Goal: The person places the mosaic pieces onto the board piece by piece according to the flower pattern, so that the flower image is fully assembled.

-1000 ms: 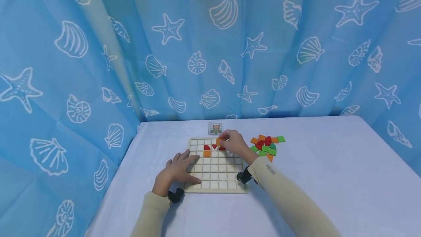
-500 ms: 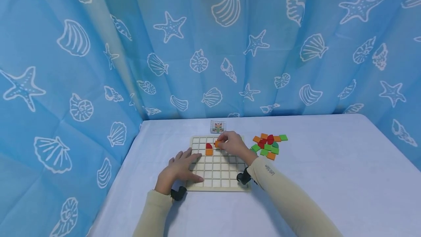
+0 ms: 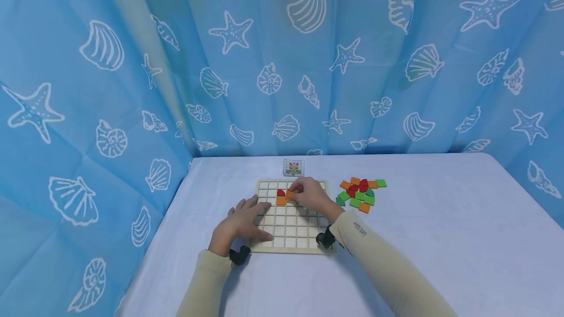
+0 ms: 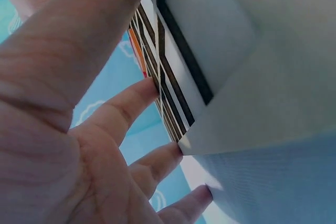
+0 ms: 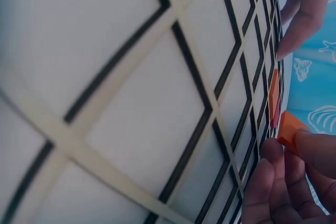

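My right hand (image 3: pixel 310 193) pinches an orange square tile (image 5: pixel 290 130) between thumb and fingers, over the upper part of a pale grid board (image 3: pixel 291 249). Held there, the tile is tilted in the right wrist view. Just to its left, a red quarter-round tile (image 3: pixel 281 193) sits in one cell, with an orange square tile (image 3: pixel 281 201) in the cell below. My right hand hides the cells under and behind it. Spread out, my left hand (image 3: pixel 242 221) rests on the board's left edge; its fingertips touch the frame and grid in the left wrist view.
Right of the board lies a loose pile of green, orange and red tiles (image 3: pixel 357 202). Behind the board stands a small card (image 3: pixel 293 168) with a coloured grid pattern. A blue curtain (image 3: pixel 246 92) with white shell prints hangs behind the white-covered table (image 3: pixel 440 219).
My right hand has brought the orange tile down the board, towards me, from above the row of red tiles to beside the placed orange tile. My left hand keeps its place.
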Demonstrator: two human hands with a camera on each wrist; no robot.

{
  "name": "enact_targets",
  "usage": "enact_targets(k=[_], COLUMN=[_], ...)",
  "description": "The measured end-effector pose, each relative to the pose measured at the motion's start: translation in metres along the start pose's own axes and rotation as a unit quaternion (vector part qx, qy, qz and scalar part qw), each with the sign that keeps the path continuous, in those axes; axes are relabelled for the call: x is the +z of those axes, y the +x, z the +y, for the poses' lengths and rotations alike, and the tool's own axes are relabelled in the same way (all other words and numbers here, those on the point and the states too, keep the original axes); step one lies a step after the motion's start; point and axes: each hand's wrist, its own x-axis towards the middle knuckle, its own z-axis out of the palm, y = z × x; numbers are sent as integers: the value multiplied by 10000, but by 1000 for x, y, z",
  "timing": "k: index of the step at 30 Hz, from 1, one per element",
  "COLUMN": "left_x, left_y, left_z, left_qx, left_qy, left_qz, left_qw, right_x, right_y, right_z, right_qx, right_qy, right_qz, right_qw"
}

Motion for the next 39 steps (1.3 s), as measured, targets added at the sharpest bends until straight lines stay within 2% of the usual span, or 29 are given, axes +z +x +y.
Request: enact_targets(k=[11,16,22,32,39], left_x=[0,-2,-2,-1,0], left_y=[-1,0,-1,1,3], left_z=[0,2,2,2,1], left_qx=[79,2,-74,-77,-110], left_qy=[70,87,90,53,153], left_qz=[-16,81,54,84,15], left_qw=[9999,9999,9999,9999,9998], right_x=[1,0,-1,1,4], right_y=[1,4,3,1,2], right_z=[0,0,-1,-1,2], right_qx=[111,-3,174,-89,-31], right_qy=[-142,-200,-293,-634,-781], right_qz=[45,82,-52,-28,-116], right_qw=[9998,9998,9994,9979,9969])
